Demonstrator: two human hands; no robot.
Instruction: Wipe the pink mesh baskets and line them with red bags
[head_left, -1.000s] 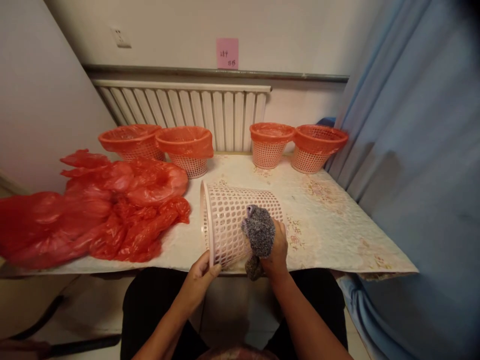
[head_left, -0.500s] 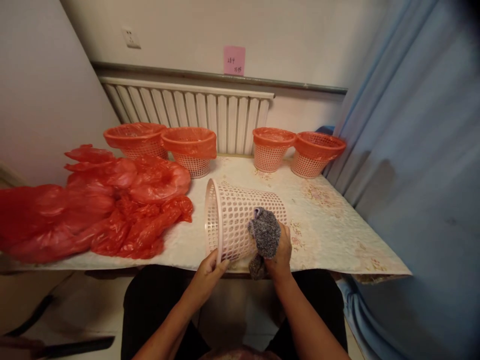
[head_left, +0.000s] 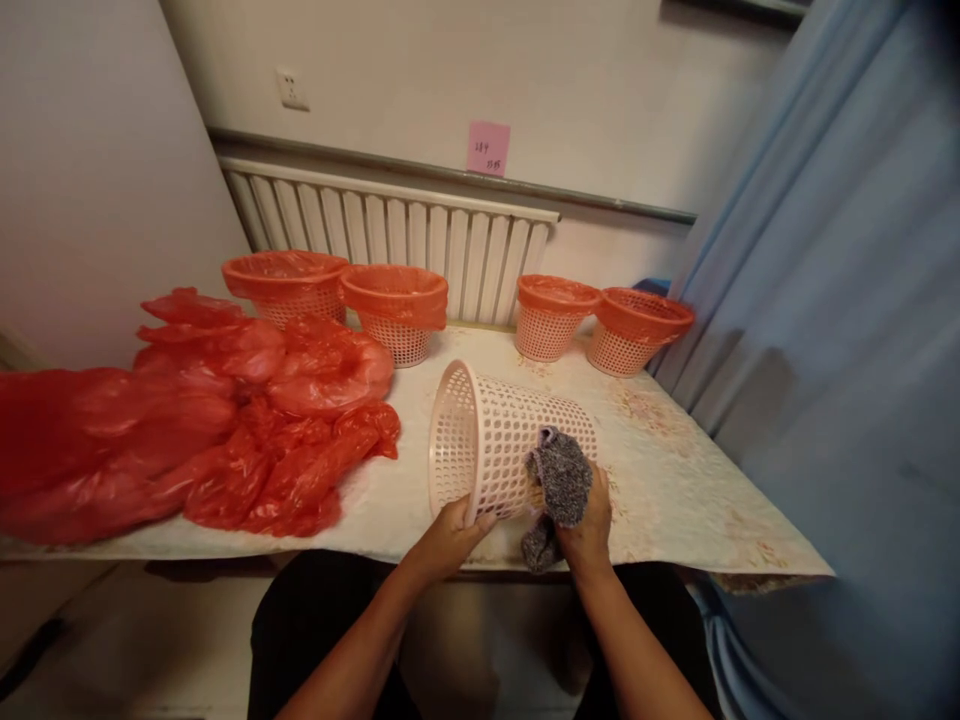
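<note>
A pale pink plastic wastebasket (head_left: 510,425) with a lattice of holes lies on its side on the table, its mouth facing left. My left hand (head_left: 450,540) grips the near part of its rim, thumb outside. In my right hand (head_left: 589,525) is a dark grey fuzzy cloth (head_left: 564,478), pressed to the basket's near side toward the base. One end of the cloth hangs below the hand at the table's edge. The cloth hides some of my right fingers.
A heap of red plastic bags (head_left: 255,420) covers the table's left side. Several wastebaskets lined with red bags stand along the back, among them one (head_left: 397,310) by the radiator (head_left: 427,250) and one (head_left: 637,325) by the blue curtain (head_left: 810,330). A flowered cloth (head_left: 697,480) covers the table.
The view has shifted, so everything sits a little lower and further right. The basket seems slightly turned, its mouth showing more. Both hands keep their holds.
</note>
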